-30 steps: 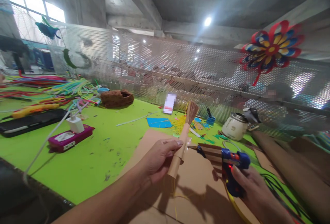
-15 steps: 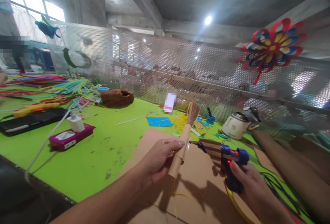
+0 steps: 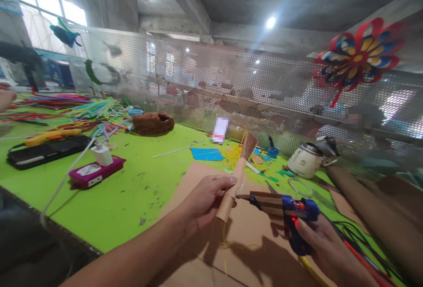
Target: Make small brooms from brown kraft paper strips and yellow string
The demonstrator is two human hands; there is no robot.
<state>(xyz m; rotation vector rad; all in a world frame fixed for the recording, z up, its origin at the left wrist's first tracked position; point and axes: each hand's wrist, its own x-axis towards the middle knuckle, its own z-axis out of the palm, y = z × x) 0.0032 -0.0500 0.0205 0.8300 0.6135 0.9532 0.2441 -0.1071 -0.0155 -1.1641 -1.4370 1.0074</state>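
My left hand (image 3: 204, 201) pinches a rolled brown paper tube (image 3: 239, 170) with a fringed, brush-like far end, held tilted above a large brown sheet (image 3: 193, 174). Yellow string (image 3: 224, 234) hangs out of the tube's near end. In my right hand (image 3: 325, 238) is a blue hot glue gun (image 3: 299, 207) with a small red light on and striped brown material around its barrel. Its nozzle points left and meets the tube's side just by my left fingertips; a shiny strand of glue (image 3: 241, 183) shows there. My right fingers are partly hidden by the gun.
On the green table lie a purple power strip (image 3: 95, 172), a black case (image 3: 49, 150), a brown pouch-like object (image 3: 153, 123), colourful strips, a blue sheet (image 3: 207, 154) and yellow scraps. A cream kettle-like pot (image 3: 304, 161) stands right, near another person's forearm (image 3: 366, 207). A perforated screen (image 3: 198, 71) borders the back.
The glue gun's nozzle has moved down along the tube, nearer my left fingertips, and a glue strand now shows above it. The view has shifted slightly.
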